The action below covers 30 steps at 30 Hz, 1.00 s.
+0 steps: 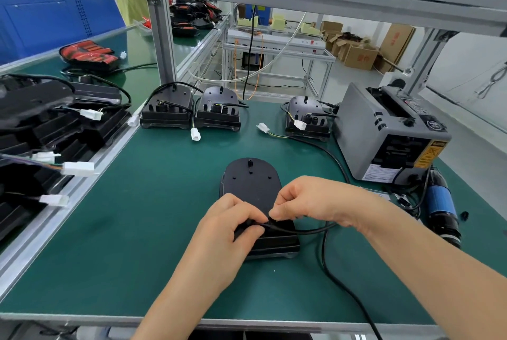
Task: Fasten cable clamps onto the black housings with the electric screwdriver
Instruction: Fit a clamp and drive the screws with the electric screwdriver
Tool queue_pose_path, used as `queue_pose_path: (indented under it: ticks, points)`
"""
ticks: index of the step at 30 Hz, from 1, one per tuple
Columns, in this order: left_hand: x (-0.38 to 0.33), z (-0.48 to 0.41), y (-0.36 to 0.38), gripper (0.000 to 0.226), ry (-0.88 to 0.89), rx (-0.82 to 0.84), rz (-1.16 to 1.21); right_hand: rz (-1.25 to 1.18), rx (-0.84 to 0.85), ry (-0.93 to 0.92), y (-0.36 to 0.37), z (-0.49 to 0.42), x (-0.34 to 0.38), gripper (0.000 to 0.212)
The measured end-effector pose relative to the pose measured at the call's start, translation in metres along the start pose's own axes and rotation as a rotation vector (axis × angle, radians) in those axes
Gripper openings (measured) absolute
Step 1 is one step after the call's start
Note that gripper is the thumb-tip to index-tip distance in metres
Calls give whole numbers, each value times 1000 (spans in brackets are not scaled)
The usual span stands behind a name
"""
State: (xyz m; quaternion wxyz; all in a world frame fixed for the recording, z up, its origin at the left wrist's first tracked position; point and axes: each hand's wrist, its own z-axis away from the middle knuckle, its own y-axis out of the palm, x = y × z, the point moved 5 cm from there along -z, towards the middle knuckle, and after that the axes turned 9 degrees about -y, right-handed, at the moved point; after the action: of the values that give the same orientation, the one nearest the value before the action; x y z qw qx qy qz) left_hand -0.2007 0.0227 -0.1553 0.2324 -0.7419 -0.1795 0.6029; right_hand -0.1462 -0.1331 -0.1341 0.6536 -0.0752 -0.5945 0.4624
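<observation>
A black housing (251, 186) lies on the green mat (153, 216) in front of me, its rounded end pointing away. My left hand (233, 219) grips the near end of the housing with its fingers curled over a black cable (307, 230). My right hand (307, 199) pinches the same cable just right of the left fingers. Whatever lies under the fingertips is hidden. The cable runs right, then loops down off the table's front edge. The blue-and-black electric screwdriver (441, 208) lies at the right, untouched.
Three more housings (167, 109) (219, 109) (307, 117) with white connectors stand at the back of the mat. A grey tape dispenser (384, 131) sits at the right. Stacked black parts (41, 125) fill the conveyor on the left. A frame post (162, 37) rises behind.
</observation>
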Motion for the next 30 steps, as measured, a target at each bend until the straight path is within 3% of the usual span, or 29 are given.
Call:
queue_pose_path:
  ticks: [10, 16, 23, 28, 30]
  points:
    - [0, 5, -1, 14, 34, -111, -68, 178, 74, 27, -4, -9, 12, 20]
    - [-5, 4, -5, 4, 53, -125, -135, 55, -9, -5, -2, -3, 7, 19]
    - [-12, -11, -3, 17, 43, -5, -224, 105, -115, 17, 0, 0, -1, 23]
    - [-10, -15, -5, 3, -62, 51, -165, 208, -100, 43, -2, -2, 7, 24]
    - [-7, -15, -5, 10, -87, 57, -149, 272, -91, 47, -3, -3, 12, 25]
